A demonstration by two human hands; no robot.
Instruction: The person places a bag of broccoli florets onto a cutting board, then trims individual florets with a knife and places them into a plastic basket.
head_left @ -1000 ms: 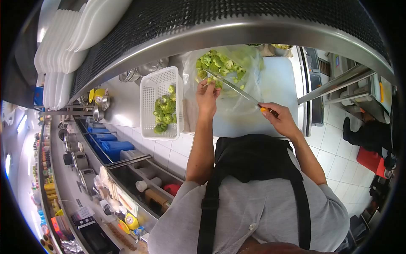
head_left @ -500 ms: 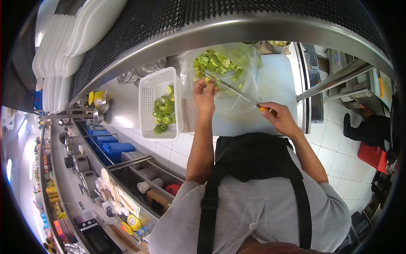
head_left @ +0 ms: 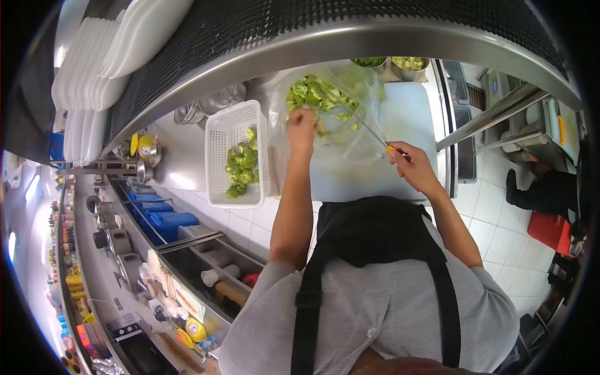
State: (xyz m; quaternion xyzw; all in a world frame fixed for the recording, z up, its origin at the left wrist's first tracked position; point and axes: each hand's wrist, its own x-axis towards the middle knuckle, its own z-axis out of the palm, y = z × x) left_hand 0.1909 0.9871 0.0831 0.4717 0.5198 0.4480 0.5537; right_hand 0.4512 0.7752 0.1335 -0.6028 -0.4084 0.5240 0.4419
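Note:
My right hand (head_left: pixel 412 167) grips a knife (head_left: pixel 370 130) by its orange handle at the right of the plastic bag. The long blade slants up and left over the bag, its tip over the broccoli. My left hand (head_left: pixel 301 131) is closed, fingers curled, at the near left edge of the broccoli pile; what its fingers hold is hidden. Cut broccoli florets (head_left: pixel 310 91) lie heaped on the clear plastic bag (head_left: pixel 350 145), with small pieces scattered beside them. Under the bag is a pale cutting board (head_left: pixel 409 115).
Left of the board stands a white perforated basket (head_left: pixel 215 134) with several broccoli florets (head_left: pixel 242 164). Metal bowls of chopped greens (head_left: pixel 370 62) and pale green pieces (head_left: pixel 409 64) stand behind the board. A metal shelf edge (head_left: pixel 387 32) hangs overhead. Another person's dark-clothed leg (head_left: pixel 544 190) shows far right.
The knife has moved away from my left hand, its tip now farther over the broccoli. My left hand has shifted slightly and its fingers have curled in. My right hand moved slightly.

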